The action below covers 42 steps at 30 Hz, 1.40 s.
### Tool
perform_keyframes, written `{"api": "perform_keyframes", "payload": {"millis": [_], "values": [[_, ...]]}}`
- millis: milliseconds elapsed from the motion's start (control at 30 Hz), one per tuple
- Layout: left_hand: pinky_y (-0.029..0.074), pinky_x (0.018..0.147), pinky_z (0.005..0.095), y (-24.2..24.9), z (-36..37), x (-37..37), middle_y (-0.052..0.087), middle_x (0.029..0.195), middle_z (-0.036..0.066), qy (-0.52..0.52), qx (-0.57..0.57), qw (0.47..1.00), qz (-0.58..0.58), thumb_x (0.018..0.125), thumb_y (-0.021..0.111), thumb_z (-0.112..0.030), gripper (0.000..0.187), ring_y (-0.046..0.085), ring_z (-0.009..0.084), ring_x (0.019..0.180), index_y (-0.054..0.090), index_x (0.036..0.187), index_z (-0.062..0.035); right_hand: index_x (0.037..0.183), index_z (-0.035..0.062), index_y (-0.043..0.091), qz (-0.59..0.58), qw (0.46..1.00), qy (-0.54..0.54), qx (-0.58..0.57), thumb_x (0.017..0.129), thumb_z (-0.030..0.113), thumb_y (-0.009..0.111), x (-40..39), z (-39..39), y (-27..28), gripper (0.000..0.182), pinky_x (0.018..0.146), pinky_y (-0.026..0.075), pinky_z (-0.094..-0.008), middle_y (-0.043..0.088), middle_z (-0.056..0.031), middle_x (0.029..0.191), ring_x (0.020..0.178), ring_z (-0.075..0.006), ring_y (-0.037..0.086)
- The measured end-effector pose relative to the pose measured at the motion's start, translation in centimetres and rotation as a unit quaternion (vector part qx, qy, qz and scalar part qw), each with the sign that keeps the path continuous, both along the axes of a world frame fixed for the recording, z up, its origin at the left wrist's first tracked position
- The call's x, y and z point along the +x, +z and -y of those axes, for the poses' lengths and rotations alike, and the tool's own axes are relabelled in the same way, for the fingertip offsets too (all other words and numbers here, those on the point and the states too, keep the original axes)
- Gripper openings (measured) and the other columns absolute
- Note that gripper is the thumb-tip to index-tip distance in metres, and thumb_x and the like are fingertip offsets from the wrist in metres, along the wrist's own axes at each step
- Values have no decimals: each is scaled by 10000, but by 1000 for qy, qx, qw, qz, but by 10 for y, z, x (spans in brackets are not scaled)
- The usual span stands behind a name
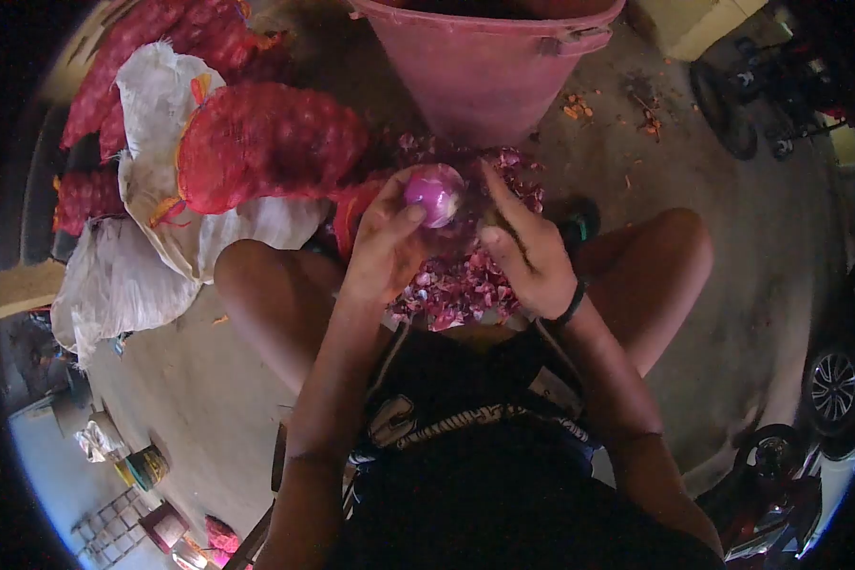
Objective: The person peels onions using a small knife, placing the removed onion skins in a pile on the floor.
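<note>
A shiny purple onion (434, 195) is held in my left hand (389, 233), between the thumb and fingers, with a pale end facing right. My right hand (534, 249) is just to the right of the onion, apart from it, its index finger stretched upward and the thumb bent. Whether something small lies between its fingers is too blurred to tell. Below both hands, between my legs, lies a heap of purple onion skins (456, 290), which also shows behind the onion.
A large pink tub (489, 71) stands ahead. At the left are red mesh sacks of onions (266, 147) and white woven sacks (128, 275). Orange scraps (577, 105) lie on the floor right of the tub. Motorcycle wheels (834, 387) show at the right edge.
</note>
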<state>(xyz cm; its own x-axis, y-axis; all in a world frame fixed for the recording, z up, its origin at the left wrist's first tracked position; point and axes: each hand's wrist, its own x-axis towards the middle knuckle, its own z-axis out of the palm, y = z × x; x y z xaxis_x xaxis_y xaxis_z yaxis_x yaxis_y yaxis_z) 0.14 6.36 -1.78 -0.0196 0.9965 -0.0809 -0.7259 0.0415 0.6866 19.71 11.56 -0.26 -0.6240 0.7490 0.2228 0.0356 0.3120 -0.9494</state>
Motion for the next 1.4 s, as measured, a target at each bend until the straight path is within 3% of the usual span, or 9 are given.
{"api": "perform_keyframes", "payload": {"millis": [100,400,600,800,900,1100,1133,1300,1400], "values": [[509,956,412,-2,0,0,566,1246,116,-3,-12,1000,-6,890,678,-168,521,581,229,1127,445,1331,-18,1456,0,364,-16,994,-17,105,977,147,535,-11,2,-1,529,985,447,-361,580,-241,1266,1141,-351,598],[457,1025,395,1,-1,-6,550,1278,123,-23,26,999,-7,875,675,-132,552,545,240,1195,433,1355,-8,1360,8,516,-17,1000,-24,-5,998,178,517,-4,-1,2,400,896,478,-351,663,-160,1120,979,-259,637],[400,1075,370,3,2,-10,473,1382,135,-8,54,998,-35,806,690,8,647,491,233,1262,403,1386,-5,1415,20,462,-134,974,-50,-177,1039,246,461,-1,-3,1,438,603,411,-227,557,8,834,657,-65,472],[411,1057,353,3,0,-12,481,1349,107,34,70,992,-97,777,668,109,677,493,212,1246,415,1385,-45,1450,45,420,-145,961,-124,-202,1041,252,463,-2,-3,-11,461,544,324,-176,454,41,777,604,-22,360],[422,1045,350,6,2,-13,484,1334,100,49,78,988,-123,772,657,134,676,506,204,1222,423,1379,-51,1443,34,422,-147,947,-143,-247,1034,249,475,6,-9,-18,465,585,424,-239,581,-6,827,652,-84,530],[462,984,348,28,-25,-42,578,1201,82,-67,-33,921,-382,823,692,-7,602,576,197,1122,438,1367,-50,1387,43,457,317,944,83,28,977,313,495,21,-19,-60,492,893,484,-476,642,-256,1126,1036,-426,625],[470,969,346,36,-39,-53,599,1166,77,-88,-54,883,-457,836,701,-47,579,590,195,1100,450,1358,-51,1369,50,473,344,933,99,29,969,320,495,21,-17,-70,483,893,483,-484,639,-262,1116,1025,-433,619],[501,887,328,96,-90,-87,609,1151,76,26,72,977,-200,920,653,-215,449,599,166,1046,517,1318,-58,1293,72,526,375,917,137,6,951,319,491,18,-14,-77,424,881,487,-506,644,-265,1080,1001,-434,619],[511,833,323,52,-73,-107,638,1111,66,-135,-80,897,-413,921,640,-250,377,624,171,975,588,1234,-48,1307,94,520,419,898,136,-1,948,291,476,13,-25,-61,412,871,489,-513,652,-261,1052,996,-432,621]]}}
